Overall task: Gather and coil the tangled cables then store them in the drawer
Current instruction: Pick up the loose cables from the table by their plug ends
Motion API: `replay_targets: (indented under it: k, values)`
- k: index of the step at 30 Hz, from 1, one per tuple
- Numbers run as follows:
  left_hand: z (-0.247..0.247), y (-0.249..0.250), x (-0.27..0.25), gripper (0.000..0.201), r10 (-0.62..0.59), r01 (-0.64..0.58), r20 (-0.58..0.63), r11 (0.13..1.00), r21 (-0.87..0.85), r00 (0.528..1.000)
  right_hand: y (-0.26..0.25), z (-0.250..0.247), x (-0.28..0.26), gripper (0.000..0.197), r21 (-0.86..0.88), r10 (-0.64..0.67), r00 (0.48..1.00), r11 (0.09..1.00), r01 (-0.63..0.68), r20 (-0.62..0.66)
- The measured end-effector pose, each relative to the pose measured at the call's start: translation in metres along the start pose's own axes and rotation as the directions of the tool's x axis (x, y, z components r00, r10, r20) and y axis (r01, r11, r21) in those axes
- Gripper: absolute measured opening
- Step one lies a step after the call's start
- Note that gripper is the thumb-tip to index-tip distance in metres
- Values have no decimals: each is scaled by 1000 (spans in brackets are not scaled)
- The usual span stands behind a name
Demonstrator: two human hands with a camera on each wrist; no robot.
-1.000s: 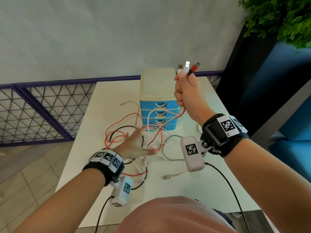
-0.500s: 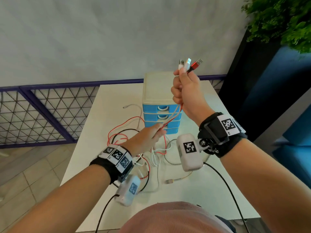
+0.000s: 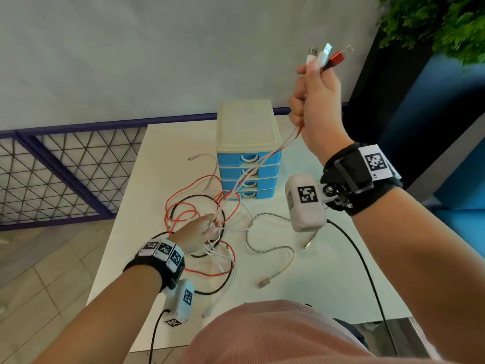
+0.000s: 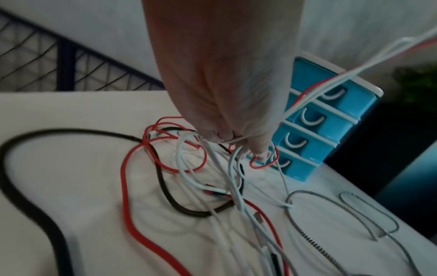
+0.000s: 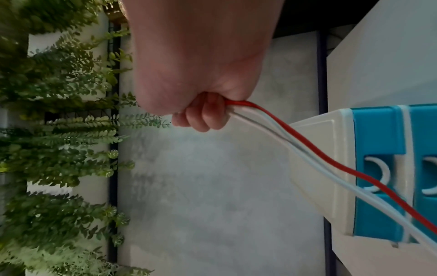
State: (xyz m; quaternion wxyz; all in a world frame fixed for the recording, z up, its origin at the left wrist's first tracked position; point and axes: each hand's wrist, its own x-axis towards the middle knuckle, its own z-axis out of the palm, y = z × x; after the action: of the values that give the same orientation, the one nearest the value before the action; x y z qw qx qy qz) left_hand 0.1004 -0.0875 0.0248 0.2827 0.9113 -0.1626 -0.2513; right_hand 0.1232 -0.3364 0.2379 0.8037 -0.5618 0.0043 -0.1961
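Observation:
My right hand (image 3: 312, 101) is raised high and grips three cables in its fist, with their USB plugs (image 3: 326, 55) sticking out above, two white and one red. The red and white cables (image 5: 307, 147) run taut from that fist down to my left hand (image 3: 202, 232). My left hand (image 4: 236, 138) pinches those strands low over the tangle (image 3: 210, 227) of red, black and white cables on the white table (image 3: 328, 271). A small drawer unit (image 3: 248, 158) with blue drawers, all closed, stands behind the tangle.
A grey braided cable (image 3: 270, 248) lies loose on the table right of the tangle. A thick black cable (image 4: 28, 186) loops at the left. A mesh fence (image 3: 52, 174) runs behind the table, and a plant (image 3: 433, 24) stands at the right.
My right hand has lifted the plug ends higher and the strands now run taut. My left hand has slid down the cables to the tangle on the table.

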Motion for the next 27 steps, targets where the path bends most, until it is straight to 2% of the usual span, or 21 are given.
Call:
replay_targets:
  k: [3,7,10,12,16,20,24,27]
  values:
    - [0,-7,3,21,-12,9,-52,999,-51,999,-2,0,0,28,-48,-38,999,998,37,-2]
    - [-8,-7,12,55,-11,7,-93,999,-40,996,8,2,-3,27,-158,-27,1000,987,27,1]
    - [-17,-4,13,55,17,-16,-125,1000,9,992,16,3,-6,27,-237,-33,999,971,31,-3]
    - [-22,-5,14,57,22,-18,-98,999,42,995,19,2,-7,27,-254,-41,999,967,39,-2]
    - [-34,0,8,46,69,-67,-19,993,93,997,19,-1,-7,25,-277,-62,998,959,57,-9]
    - [-45,-1,9,11,114,-113,-10,992,54,993,17,-4,-7,24,-257,-76,997,964,68,-21]
    - [-52,4,11,6,111,-111,-108,994,3,988,17,-6,-7,26,-279,-72,997,958,66,-12]
    - [-57,5,14,12,92,-92,-127,996,0,988,19,-7,-8,26,-298,-53,999,953,54,12]
